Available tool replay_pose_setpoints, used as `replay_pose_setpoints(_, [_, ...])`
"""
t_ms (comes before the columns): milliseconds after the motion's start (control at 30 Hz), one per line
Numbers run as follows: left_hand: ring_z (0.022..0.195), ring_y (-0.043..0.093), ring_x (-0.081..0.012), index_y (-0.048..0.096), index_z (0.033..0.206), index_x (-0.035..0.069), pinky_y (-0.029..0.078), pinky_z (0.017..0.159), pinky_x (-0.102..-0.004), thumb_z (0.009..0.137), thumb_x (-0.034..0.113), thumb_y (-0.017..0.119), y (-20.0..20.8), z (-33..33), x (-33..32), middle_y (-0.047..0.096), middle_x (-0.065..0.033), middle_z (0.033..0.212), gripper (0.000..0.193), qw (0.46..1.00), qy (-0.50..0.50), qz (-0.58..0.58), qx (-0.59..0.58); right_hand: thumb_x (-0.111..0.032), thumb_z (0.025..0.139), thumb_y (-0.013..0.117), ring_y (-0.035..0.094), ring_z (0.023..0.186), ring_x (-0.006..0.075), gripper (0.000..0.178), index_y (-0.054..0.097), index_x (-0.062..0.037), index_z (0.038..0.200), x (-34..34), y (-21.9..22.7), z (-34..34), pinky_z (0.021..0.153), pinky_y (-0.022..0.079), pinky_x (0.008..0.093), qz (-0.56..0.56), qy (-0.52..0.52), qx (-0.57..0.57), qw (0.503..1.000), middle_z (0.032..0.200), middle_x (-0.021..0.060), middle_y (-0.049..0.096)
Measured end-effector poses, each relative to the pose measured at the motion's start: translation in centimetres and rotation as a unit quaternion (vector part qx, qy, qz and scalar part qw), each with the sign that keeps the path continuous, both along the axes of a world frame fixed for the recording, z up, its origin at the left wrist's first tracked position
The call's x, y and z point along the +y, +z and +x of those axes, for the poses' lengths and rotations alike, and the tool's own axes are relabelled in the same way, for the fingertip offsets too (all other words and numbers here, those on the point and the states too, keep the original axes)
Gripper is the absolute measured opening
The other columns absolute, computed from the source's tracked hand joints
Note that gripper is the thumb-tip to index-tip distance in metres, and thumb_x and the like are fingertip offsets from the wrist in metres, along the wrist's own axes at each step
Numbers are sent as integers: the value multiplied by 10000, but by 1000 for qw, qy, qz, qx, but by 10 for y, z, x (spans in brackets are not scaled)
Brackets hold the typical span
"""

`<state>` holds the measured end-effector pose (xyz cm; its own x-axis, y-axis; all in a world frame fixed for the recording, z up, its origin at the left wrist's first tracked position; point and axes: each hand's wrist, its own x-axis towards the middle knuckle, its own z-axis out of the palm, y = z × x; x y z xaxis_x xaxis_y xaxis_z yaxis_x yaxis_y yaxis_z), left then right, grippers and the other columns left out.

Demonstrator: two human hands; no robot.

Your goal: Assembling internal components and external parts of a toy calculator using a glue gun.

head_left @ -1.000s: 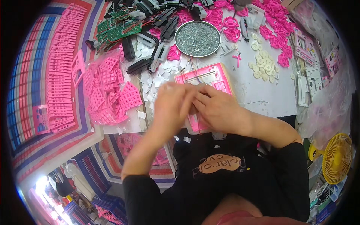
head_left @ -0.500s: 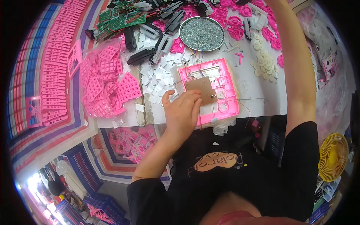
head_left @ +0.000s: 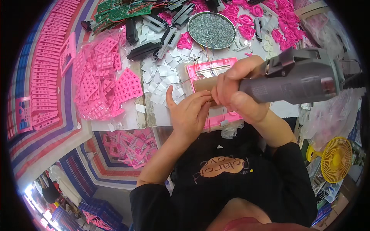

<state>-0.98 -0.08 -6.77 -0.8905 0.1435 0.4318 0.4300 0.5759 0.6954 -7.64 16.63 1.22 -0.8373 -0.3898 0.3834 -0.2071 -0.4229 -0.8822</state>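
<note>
One power tool [head_left: 291, 84] newly in right hand [head_left: 232, 91]

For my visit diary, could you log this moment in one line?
left hand: touching brown board; right hand: holding grey power tool; board: on pink case; behind case: dish of metal bits

Dark lettering [head_left: 221, 165] marks the black shirt [head_left: 269, 192], and small illegible print [head_left: 259, 89] marks the grey power tool [head_left: 304, 82].

Slanting in from seven o'clock with the left forearm [head_left: 163, 157] — palm down with the left hand [head_left: 188, 115], little finger [head_left: 170, 96] cocked toward twelve o'clock. Angled from four o'clock with the right forearm [head_left: 278, 129] — fingers curled on the right hand [head_left: 244, 92]!
</note>
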Motion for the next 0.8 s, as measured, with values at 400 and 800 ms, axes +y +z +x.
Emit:
replay_pose_setpoints(400, [916,716,-164,689,940,110,150,1176,-599,826,91,768,-3,-3,-3,736,2,992,139,1000,-10,4,25,-181,964,670,462,537,115,320,450,-77,1172,-2,-13,2,549,424,310,34,-10,20,999,605,12,479])
replay_pose_setpoints(800, [919,709,-156,627,762,90,305,1087,-479,844,105,732,16,-2,3,740,-18,997,135,995,-28,-95,12,-86,946,631,473,556,127,250,438,-50,1101,10,-23,-17,580,465,339,111,-90,60,988,675,62,518])
